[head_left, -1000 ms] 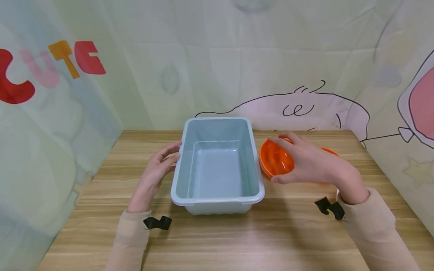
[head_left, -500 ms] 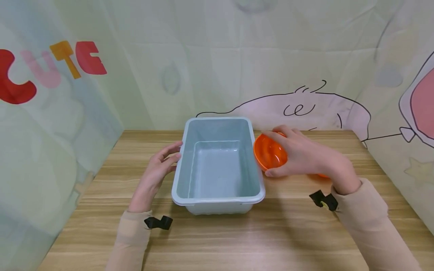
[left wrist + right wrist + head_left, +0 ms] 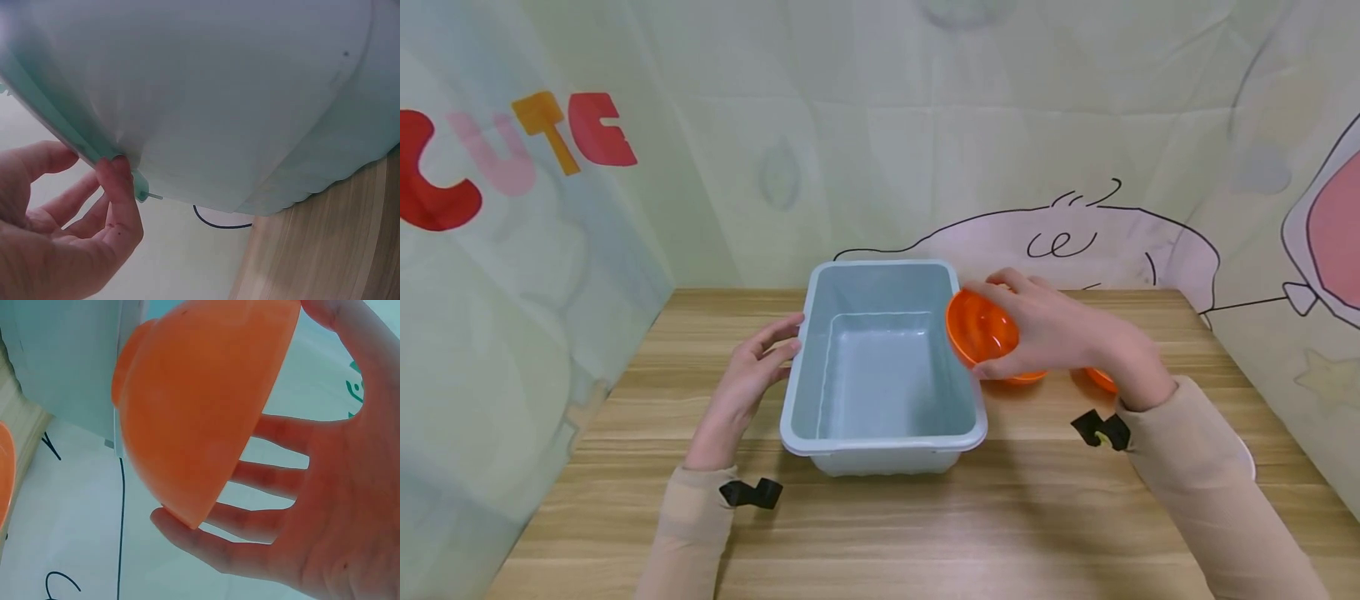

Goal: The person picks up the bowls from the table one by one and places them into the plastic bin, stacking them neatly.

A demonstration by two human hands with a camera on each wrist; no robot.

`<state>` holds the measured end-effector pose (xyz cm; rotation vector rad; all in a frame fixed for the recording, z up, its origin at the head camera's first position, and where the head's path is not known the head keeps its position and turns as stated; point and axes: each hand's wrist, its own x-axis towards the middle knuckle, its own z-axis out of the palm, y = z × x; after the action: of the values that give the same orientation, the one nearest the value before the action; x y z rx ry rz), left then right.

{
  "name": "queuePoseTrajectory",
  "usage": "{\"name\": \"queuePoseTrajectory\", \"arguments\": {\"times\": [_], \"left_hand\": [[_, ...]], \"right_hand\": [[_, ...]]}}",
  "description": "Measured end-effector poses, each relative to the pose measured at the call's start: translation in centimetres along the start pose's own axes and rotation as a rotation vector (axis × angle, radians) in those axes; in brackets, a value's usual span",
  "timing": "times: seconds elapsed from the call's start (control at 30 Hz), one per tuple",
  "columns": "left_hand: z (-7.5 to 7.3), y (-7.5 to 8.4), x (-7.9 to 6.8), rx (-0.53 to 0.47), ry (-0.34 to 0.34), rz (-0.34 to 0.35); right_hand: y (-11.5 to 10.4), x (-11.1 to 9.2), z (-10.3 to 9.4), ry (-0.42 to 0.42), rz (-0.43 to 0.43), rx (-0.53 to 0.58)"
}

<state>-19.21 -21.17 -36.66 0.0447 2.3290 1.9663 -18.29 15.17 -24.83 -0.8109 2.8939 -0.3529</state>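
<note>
Bowl (image 3: 981, 327), round and glossy orange, hangs tilted at the tub's right rim, between two and three o'clock from the tub's centre; whether the two touch, I cannot tell. The right hand (image 3: 1048, 325) spans its mouth, thumb and fingers clamped on opposite sides of the rim. The pale blue-grey rectangular plastic tub (image 3: 880, 446) stands upright, its lip touched at nine o'clock by the left hand (image 3: 748, 367), whose fingers are apart and loosely bent. At three o'clock, a curved orange piece (image 3: 1103, 382) shows on the table, mostly hidden by the right wrist. Slightly lower, toward four, a thin white curved edge (image 3: 1249, 458) peeks past the right beige cloth sleeve (image 3: 1210, 475). Everything sits over a wood-grain table (image 3: 887, 533). Beyond, a pale printed cloth backdrop (image 3: 737, 150) carries colourful letters (image 3: 598, 129) reading "CUTE" at ten o'clock.
</note>
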Motion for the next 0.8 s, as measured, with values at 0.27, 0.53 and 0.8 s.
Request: {"name": "queuePoseTrajectory", "arguments": {"times": [0.27, 0.53, 0.8], "left_hand": [[0.0, 0.0, 0.0, 0.005, -0.001, 0.000], [0.0, -0.1, -0.1, 0.000, -0.003, 0.001], [-0.1, 0.0, -0.2, 0.008, -0.005, -0.001]], "right_hand": [[0.1, 1.1, -0.1, -0.019, 0.001, 0.022], [-0.2, 2.2, -0.5, -0.044, -0.013, 0.041], [-0.6, 3.4, -0.9, -0.049, -0.020, 0.033]]}}
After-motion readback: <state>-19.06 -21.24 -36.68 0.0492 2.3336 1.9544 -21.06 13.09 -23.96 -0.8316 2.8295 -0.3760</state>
